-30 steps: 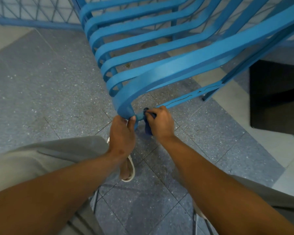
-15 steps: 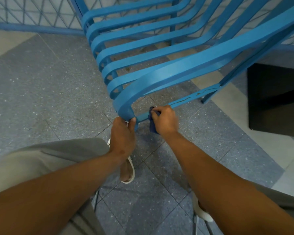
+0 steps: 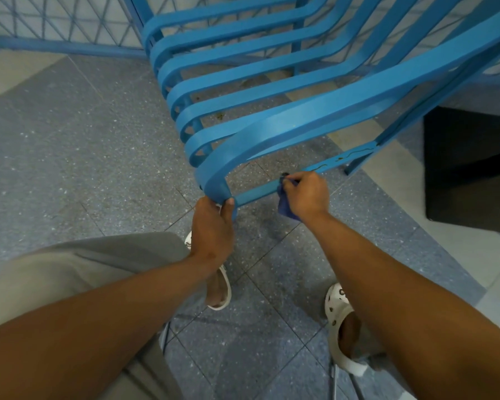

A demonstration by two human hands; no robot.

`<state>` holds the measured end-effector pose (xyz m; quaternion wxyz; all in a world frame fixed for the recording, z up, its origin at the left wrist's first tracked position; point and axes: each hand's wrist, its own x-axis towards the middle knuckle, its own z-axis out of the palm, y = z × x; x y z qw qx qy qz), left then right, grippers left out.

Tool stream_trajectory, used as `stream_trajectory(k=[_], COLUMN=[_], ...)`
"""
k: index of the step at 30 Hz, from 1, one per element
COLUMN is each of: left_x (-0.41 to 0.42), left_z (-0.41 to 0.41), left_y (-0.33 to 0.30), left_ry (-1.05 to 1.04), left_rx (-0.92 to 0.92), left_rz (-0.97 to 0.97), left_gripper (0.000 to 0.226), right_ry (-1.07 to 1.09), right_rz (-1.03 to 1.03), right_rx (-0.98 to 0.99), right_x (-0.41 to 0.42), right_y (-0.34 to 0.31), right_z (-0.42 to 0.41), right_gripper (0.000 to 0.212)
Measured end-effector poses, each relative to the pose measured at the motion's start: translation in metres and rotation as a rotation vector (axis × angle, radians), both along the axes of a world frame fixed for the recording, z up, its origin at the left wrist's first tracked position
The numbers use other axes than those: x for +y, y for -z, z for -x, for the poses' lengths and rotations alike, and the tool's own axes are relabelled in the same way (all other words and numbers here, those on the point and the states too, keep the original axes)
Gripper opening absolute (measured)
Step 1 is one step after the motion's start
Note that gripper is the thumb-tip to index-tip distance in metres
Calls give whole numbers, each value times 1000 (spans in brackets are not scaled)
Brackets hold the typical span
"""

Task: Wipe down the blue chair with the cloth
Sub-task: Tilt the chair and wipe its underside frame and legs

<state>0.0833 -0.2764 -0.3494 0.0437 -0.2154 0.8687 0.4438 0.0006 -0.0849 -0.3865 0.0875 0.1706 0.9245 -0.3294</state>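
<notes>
The blue chair [image 3: 315, 111] fills the upper middle of the view. It is made of curved flat slats, and its near corner bends down to a thin lower bar [image 3: 341, 161] that runs up and to the right. A dark wavy mark shows on that bar near its far end.

The left hand [image 3: 212, 229] grips the bent corner of the chair from below. Its thumb lies against the right side of the corner and its fingers curl round the far side, so the hold is firm and closed on the frame.

The right hand [image 3: 306, 194] sits further along the lower bar. Its fingers are curled and pinch a dark blue cloth [image 3: 285, 207] against the bar. Part of the cloth hangs below the hand, bunched, and a small fold shows at the fingertips where they meet the bar. The two hands are near each other but apart, with a bare stretch of bar between them.

Both forearms are bare and reach in from the bottom of the view. A grey trouser leg [image 3: 78, 272] lies at lower left. White perforated clogs [image 3: 339, 333] are on both feet, standing on a grey speckled tiled floor [image 3: 70, 157]. A blue lattice fence [image 3: 58, 27] runs behind the chair. A dark box-like object [image 3: 471, 168] stands at right; what it is cannot be told.
</notes>
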Motion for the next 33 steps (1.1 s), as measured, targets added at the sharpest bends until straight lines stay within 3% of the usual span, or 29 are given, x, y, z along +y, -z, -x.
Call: stream_trajectory(k=[2, 6, 10, 16, 19, 24, 28, 33], left_x=[1, 2, 1, 4, 6, 10, 11, 12], left_z=[1, 0, 0, 2, 2, 1, 0, 2], left_y=[0, 2, 3, 1, 1, -3, -5, -6], left_ry=[-3, -4, 6, -17, -25, -40, -26, -31], left_rx=[3, -1, -9, -24, -35, -31, -18, -38], left_rz=[5, 11, 12, 10, 5, 10, 6, -10], left_gripper=[20, 22, 28, 23, 25, 23, 21, 27], right_ry=[-5, -225, -337, -30, 30, -141, -292, 52], right_rz=[4, 9, 9, 11, 38, 28, 12, 118], right_rx=[11, 25, -19, -53, -54, -1, 12, 10], right_x=[-18, -66, -53, 19, 10, -48, -41, 19], right_y=[0, -1, -5, -1, -1, 1, 3, 4], right_z=[-7, -34, -29, 10, 11, -24, -28, 3], right_gripper=[18, 23, 23, 18, 17, 20, 22, 13])
